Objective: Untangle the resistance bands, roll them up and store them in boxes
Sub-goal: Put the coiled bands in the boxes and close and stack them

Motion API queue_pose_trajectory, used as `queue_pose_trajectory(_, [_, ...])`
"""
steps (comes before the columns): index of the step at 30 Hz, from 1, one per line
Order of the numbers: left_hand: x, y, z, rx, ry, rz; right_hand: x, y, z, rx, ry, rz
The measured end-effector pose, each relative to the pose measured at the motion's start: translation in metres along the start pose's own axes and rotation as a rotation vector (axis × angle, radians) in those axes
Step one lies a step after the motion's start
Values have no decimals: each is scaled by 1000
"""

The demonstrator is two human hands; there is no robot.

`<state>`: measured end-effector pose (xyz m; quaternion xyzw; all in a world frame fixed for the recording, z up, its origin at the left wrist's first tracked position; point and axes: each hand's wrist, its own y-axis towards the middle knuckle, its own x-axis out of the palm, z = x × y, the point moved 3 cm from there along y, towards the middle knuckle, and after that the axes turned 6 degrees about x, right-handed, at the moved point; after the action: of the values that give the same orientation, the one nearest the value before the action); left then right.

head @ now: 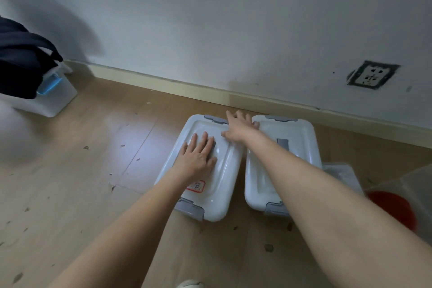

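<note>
Both hands on the lidded boxes, floor by the wall.

I'm seeing the left hand (198, 154) lying flat, fingers straight and spread, pressing on the lid of the left box (224, 170), partly covering its grey centre handle. The right hand (238, 130) is reaching across to that box's far right corner, fingers loosely spread, touching the lid edge in the gap beside the right box (297, 138); I can't tell if it's gripping anything. Both boxes are sitting closed, side by side on the wooden floor (81, 182), grey latches at both ends. A red-bordered label (196, 186) is showing just under my left wrist. No resistance bands showing. A wall socket (371, 75) is sitting well beyond the right hand.
</note>
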<state>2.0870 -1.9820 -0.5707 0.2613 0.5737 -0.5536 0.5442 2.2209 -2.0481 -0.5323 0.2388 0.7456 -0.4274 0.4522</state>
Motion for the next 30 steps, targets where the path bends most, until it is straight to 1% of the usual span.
queue_pose_trajectory(3, [11, 4, -5, -3, -32, 67, 3, 17, -9, 54, -76, 1])
queue_pose_trajectory(7, [17, 7, -7, -7, -72, 81, 5, 24, -10, 67, 18, 4])
queue_pose_trajectory(10, [14, 6, -6, -20, -87, 83, 2, 15, -11, 60, 72, 95])
queue_pose_trajectory(11, [10, 6, -5, -20, -105, 66, 4, 4, -10, 60, 136, 132])
queue_pose_trajectory(13, [-3, 3, -5, -25, -80, 57, 13, -31, -3, 50, 358, 209])
queue_pose_trajectory(15, [-16, -7, -14, -109, -42, 142, 33, -79, 7, 52, 535, 277])
queue_pose_trajectory(16, [-19, -15, -23, -196, -83, 175, 45, -101, 11, 66, 554, 293])
queue_pose_trajectory(17, [-20, -23, -33, -286, -199, 171, 56, -117, 12, 87, 549, 284])
queue_pose_trajectory(18, [-17, -33, -42, -358, -372, 142, 66, -128, 9, 111, 531, 242])
queue_pose_trajectory(20, [-11, -53, -52, -421, -651, 110, 79, -133, -6, 176, 524, 96])
queue_pose_trajectory(22, [-8, -73, -52, -458, -811, 186, 86, -138, -16, 271, 594, -45])
queue_pose_trajectory(23, [-8, -83, -52, -470, -876, 244, 87, -142, -18, 291, 645, -62])
queue_pose_trajectory(24, [-8, -93, -51, -467, -920, 299, 87, -148, -17, 272, 686, -48])
queue_pose_trajectory(26, [-19, -112, -51, -435, -970, 403, 78, -165, -17, 159, 739, 22])
queue_pose_trajectory(28, [-43, -128, -53, -405, -1020, 514, 57, -180, -22, 37, 787, 88])
queue_pose_trajectory(30, [-74, -140, -49, -360, -1076, 597, 23, -189, -29, -25, 871, 164])
